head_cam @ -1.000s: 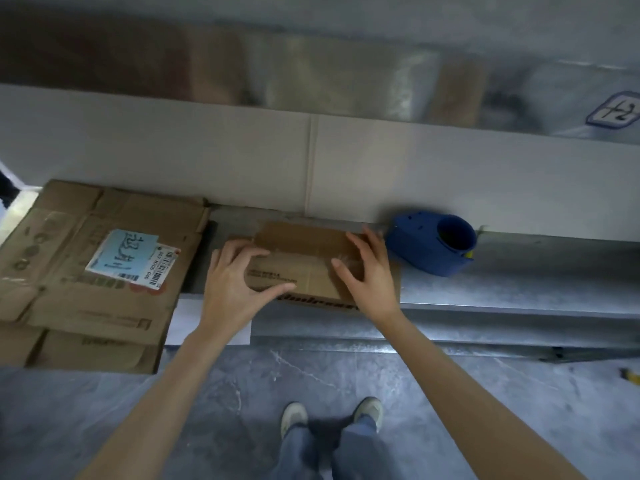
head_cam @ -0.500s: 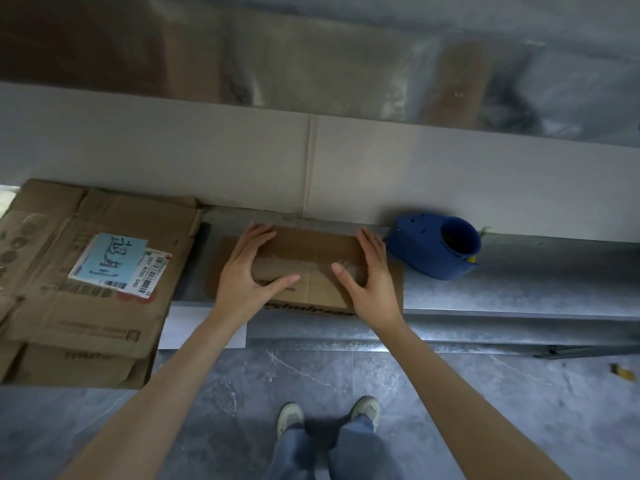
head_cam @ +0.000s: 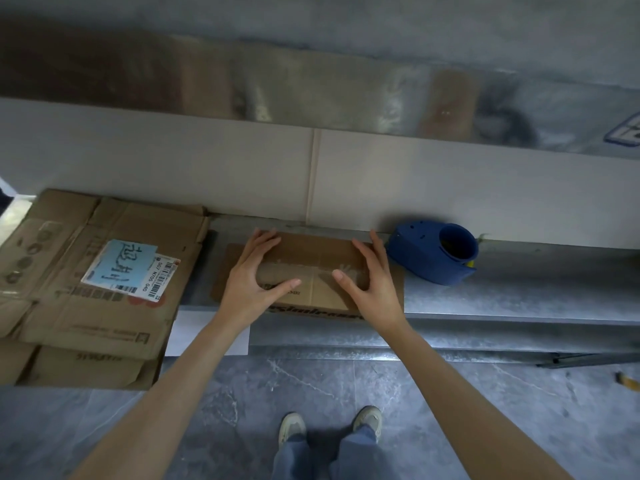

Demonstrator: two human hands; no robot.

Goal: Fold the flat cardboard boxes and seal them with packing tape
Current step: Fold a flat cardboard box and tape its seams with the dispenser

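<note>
Over the last second both hands have slid outward along the small cardboard box (head_cam: 313,289). The left hand (head_cam: 251,275) and right hand (head_cam: 372,282) now lie flat near its two ends, fingers straight and spread, thumbs pointing inward, pressing rather than gripping. To me that looks like smoothing down the clear tape strip (head_cam: 311,266) along the top seam, so this face seems nearly sealed. The box is brown, creased and printed, spanning the metal bench (head_cam: 519,296) from back edge to front edge, between the flattened cardboard stack (head_cam: 86,299) and the blue tape dispenser (head_cam: 433,258).
</note>
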